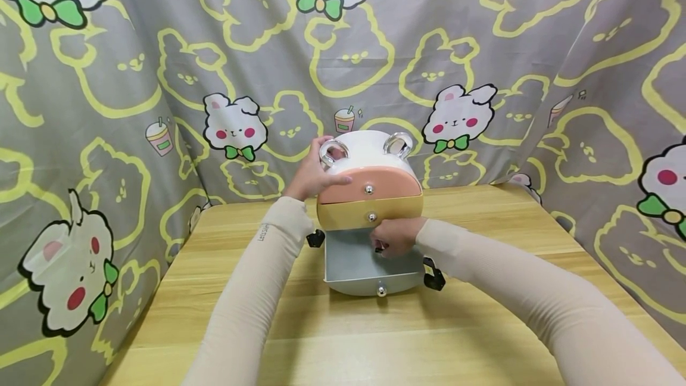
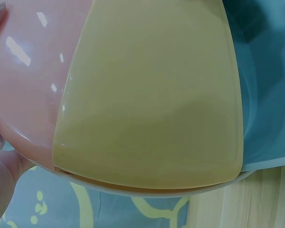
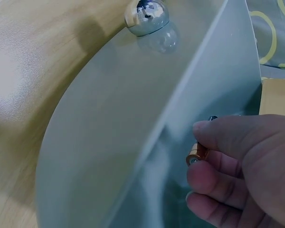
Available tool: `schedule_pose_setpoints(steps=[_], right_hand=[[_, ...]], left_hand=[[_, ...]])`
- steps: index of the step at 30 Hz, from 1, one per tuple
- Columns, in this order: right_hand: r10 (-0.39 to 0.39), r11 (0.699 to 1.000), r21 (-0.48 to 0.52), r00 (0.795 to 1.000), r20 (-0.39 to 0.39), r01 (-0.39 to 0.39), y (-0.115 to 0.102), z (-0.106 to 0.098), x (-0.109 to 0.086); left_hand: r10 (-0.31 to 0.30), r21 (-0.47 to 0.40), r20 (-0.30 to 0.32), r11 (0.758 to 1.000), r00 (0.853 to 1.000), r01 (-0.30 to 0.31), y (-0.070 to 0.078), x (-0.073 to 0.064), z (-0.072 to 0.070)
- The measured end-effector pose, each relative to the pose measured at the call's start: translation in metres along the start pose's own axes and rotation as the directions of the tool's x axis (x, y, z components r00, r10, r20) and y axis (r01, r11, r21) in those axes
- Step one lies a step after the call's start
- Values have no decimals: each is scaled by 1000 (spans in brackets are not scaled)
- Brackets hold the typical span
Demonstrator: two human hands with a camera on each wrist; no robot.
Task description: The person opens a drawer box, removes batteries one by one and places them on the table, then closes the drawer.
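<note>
A small drawer cabinet [image 1: 364, 153] with a white top and two clear ear-like loops stands on the table. Its pink drawer [image 1: 345, 186] and yellow drawer [image 1: 343, 216] are closed, while the grey-blue bottom drawer [image 1: 348, 261] is pulled out. My left hand [image 1: 312, 173] grips the cabinet's upper left side by one ear, thumb on the pink front. Over the bottom drawer, my right hand [image 1: 396, 236] pinches a small copper-and-black battery [image 3: 197, 153] between thumb and fingers. A dark end [image 3: 213, 118] shows beyond the thumb; whether it is a second battery is unclear.
The cabinet stands on a wooden table [image 1: 241, 243] with a patterned curtain [image 1: 354, 64] behind and at both sides. A silver knob [image 1: 382, 289] juts from the open drawer's front. Black wrist camera mounts [image 1: 433, 274] sit close to the drawer's sides.
</note>
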State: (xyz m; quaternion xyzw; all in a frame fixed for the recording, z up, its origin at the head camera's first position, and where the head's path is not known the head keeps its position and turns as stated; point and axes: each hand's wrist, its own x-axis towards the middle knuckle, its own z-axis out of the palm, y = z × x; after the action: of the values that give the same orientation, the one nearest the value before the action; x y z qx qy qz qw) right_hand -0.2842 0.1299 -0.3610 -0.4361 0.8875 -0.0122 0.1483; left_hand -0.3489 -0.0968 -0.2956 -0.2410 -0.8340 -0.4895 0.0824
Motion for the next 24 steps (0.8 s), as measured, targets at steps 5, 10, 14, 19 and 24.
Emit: schedule_pose_setpoints(steps=[5,10,14,19,24], right_hand=[[0,1000,8,1000,-3,0,1,2,0],[1,1000,23,1000,-6,-1,2,2,-1],[4,1000,30,1000,-10,-3,2,0,-3],[27,998,51,999,-22,-26,3,-1,-7],[12,999,53,999,-37,-10,4,0,-10]], left_hand=[[-3,-14,2,1000,1000,3,1,-1,0],[-1,-26,4,1000,1000,2,2,-1,-1],[-8,-16,4,1000,1000,8,3,-1,-1],[-7,-6,5,1000,1000,7,6,-1,0],[-23,4,11,1000,1000,23,4,-2,0]])
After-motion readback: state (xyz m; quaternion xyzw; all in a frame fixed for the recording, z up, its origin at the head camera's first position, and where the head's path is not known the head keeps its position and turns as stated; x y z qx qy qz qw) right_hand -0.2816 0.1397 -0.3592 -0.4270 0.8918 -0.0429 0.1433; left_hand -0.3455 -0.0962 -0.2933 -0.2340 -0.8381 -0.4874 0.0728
